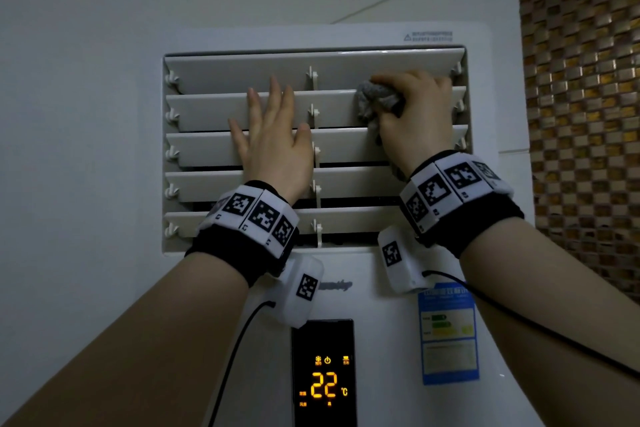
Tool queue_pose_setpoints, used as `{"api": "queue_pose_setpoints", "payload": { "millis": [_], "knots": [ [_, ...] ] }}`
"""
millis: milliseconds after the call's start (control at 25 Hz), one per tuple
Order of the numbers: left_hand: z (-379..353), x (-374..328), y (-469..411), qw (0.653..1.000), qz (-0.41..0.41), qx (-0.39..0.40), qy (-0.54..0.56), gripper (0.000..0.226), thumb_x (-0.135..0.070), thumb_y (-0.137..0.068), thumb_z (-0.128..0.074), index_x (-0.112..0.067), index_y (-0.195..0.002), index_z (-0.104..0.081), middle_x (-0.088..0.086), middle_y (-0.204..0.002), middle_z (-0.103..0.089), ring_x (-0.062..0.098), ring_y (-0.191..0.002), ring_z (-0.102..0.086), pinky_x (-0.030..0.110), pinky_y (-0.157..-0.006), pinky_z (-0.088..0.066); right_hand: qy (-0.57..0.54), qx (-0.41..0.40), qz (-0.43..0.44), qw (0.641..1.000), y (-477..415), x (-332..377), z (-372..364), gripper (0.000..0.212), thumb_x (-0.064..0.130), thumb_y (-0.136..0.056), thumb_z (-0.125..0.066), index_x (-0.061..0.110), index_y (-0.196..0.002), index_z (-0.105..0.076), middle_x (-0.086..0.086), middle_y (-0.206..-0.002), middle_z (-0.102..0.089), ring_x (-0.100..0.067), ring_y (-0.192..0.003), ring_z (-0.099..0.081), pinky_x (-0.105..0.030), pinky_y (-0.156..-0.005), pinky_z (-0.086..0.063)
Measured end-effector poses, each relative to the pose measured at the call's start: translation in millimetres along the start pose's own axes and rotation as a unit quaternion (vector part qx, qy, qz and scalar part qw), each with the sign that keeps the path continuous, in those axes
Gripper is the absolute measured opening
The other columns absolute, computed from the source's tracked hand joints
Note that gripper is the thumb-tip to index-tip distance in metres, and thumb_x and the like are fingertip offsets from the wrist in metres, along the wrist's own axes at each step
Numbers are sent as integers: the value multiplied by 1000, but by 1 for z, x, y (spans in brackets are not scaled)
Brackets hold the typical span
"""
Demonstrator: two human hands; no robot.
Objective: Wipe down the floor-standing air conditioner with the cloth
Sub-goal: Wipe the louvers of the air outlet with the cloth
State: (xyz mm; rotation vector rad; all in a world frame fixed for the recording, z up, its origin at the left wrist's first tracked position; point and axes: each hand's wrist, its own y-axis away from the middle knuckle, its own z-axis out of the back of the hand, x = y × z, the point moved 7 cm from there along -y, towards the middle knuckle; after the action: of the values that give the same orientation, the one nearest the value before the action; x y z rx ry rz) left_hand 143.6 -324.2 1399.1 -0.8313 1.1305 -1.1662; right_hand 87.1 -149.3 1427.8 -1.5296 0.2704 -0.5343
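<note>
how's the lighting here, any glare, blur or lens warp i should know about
Head view: dim, greyish light overall; the orange display is the brightest spot, its 22 crisp; a thin glint runs along the top louvre; the right edge of the air conditioner curves from wide-angle distortion; print on the blue energy label is too soft to read.

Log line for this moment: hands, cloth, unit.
left hand: flat on slats | right hand: grips cloth against upper slats | display: lit

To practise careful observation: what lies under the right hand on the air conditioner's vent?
A bunched grey cloth, gripped by the right hand against the louvre slats. The cloth's part beneath the palm is hidden.
</note>
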Motion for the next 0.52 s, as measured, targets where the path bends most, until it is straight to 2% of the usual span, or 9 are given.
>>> {"api": "queue_pose_setpoints", "payload": {
  "millis": [80,280,440,520],
  "knots": [
    [2,2,-1,1000,-2,3,-1,57,-24,-100,-32,-23,-152,-9,-8,-160,5,17,-145,15,47,-113,15,2,-21,-31,999,1,-3,3,35,12,-88,-54,24,-120,-62,-3,-121,-58,-28,-116,-38,-22,-94,-26],
    [2,5,1,1000,-6,-6,-2,58,-25,-100,-34,-23,-152,-11,-5,-160,6,18,-145,14,45,-114,13,7,26,34,999,5,20,-13,38,15,-88,-56,26,-124,-59,-1,-123,-57,-26,-116,-39,-25,-94,-29],
    [6,19,3,1000,-8,-3,13,59,-22,-99,-35,-20,-152,-9,-2,-160,6,19,-146,13,41,-114,14,23,-13,-24,999,2,8,-4,37,12,-87,-54,25,-121,-61,-4,-122,-57,-28,-116,-39,-24,-94,-27],
    [5,22,3,1000,-13,2,13,59,-23,-99,-34,-20,-152,-8,-3,-160,7,18,-146,13,40,-114,13,22,-8,-18,1000,4,19,-12,38,11,-87,-53,25,-121,-61,-3,-122,-57,-28,-116,-39,-26,-94,-29]
  ]
}}
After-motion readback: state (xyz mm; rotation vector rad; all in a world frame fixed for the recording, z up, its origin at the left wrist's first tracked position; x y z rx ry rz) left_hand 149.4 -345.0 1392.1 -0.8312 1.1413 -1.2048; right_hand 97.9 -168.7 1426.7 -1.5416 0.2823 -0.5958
